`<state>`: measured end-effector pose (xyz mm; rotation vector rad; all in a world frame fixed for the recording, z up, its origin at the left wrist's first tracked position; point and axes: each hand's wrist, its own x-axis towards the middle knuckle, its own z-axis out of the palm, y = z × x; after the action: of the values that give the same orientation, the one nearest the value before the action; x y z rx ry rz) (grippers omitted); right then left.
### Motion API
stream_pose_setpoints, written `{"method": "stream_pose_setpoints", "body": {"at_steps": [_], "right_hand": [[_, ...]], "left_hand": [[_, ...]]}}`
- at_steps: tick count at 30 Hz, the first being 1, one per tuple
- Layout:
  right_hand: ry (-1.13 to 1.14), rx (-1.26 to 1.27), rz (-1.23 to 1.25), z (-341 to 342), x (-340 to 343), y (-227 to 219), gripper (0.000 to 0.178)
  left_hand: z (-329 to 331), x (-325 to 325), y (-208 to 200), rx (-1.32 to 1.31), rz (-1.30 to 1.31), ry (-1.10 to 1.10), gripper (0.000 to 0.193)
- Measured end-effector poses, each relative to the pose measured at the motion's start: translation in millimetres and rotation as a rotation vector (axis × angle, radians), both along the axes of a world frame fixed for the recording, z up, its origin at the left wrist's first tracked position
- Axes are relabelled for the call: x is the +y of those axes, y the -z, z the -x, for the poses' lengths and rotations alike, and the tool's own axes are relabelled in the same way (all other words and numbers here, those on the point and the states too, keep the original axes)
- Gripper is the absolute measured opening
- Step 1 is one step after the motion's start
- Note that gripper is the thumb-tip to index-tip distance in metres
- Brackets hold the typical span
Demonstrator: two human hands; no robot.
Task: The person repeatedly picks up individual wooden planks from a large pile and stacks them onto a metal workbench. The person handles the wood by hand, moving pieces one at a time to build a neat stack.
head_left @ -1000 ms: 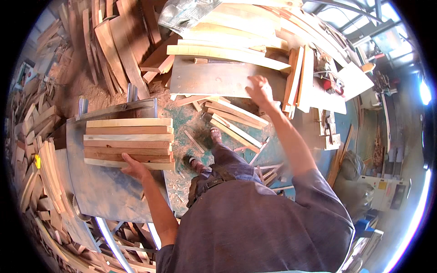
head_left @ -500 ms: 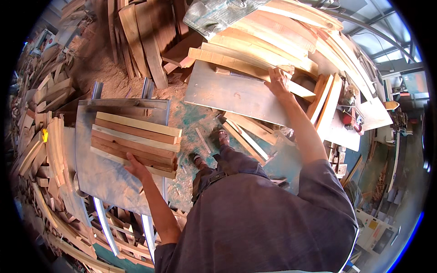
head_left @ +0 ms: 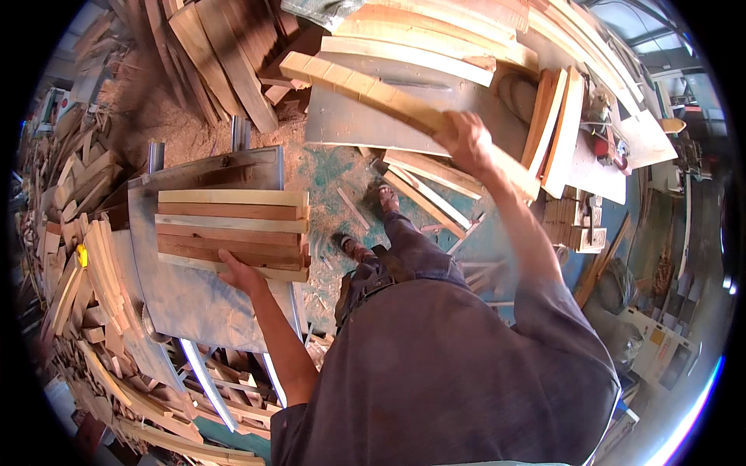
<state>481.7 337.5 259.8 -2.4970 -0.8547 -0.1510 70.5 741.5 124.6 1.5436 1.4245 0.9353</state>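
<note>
"Where's the long yellowish slat (head_left: 364,90)?"

"At twelve to one o'clock, slanting down toward two across the upper surface (head_left: 334,128). The right hand (head_left: 466,141) is wrapped around it, between one and two."

"What's different from half a second ago?"

"Then it lay along that surface with the hand at it; now it's been lifted away and swung to a steeper slant. A second ago that hand was bare."

"And the left hand (head_left: 239,273)?"

"Between eight and nine o'clock, laid against the near edge of a bundle of slats (head_left: 225,224), as before. I can't tell whether it's gripping."

"How many in the bundle?"

"I count six showing, pale and reddish, on the grey surface (head_left: 210,307) at nine."

"Further out?"

"Three upright-looking slats (head_left: 550,128) at two o'clock, beside one red round part (head_left: 600,146). Two feet (head_left: 355,249) on the floor near the middle. One bright yellow object (head_left: 81,255) at nine, among piled offcuts (head_left: 78,186) too many to count."

"Any labels?"

"A pale box-like machine (head_left: 651,361) at four o'clock carries a yellow label (head_left: 657,336); its markings are too small to tell."
</note>
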Motion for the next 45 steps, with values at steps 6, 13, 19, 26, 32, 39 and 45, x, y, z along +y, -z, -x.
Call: {"method": "stream_pose_setpoints", "body": {"at_steps": [6, 13, 19, 26, 32, 39, 45], "right_hand": [[0.068, 0.411, -0.087, 149.3, -55.2, 81.0, 0.054], [0.136, 0.392, -0.036, 218.4, -88.9, 122.0, 0.059], [0.090, 0.212, 0.063, 153.6, -124.9, 149.8, 0.056], [0.390, 0.000, 0.529, 116.6, -161.0, 197.8, 0.045], [0.161, 0.273, -0.074, 104.2, -58.9, 121.6, 0.031], [0.138, -0.127, -0.091, -52.4, 6.8, 49.6, 0.030], [0.095, -0.204, 0.107, -170.8, 25.1, 48.8, 0.045]], "left_hand": [[-31.2, -20.2, -49.8, -0.140, 0.302, -0.255, 0.087], [-22.7, -13.9, -42.3, -0.151, 0.235, -0.133, 0.091], [3.7, 5.9, -2.2, -0.019, -0.002, 0.054, 0.089], [-3.2, 2.4, -5.8, 0.028, -0.054, 0.061, 0.091], [-6.4, -0.2, -6.6, -0.237, 0.221, -0.114, 0.091], [-30.6, -19.8, -48.6, -0.242, 0.193, -0.108, 0.092], [-14.4, -5.8, -26.2, -0.293, 0.194, -0.116, 0.096]]}}
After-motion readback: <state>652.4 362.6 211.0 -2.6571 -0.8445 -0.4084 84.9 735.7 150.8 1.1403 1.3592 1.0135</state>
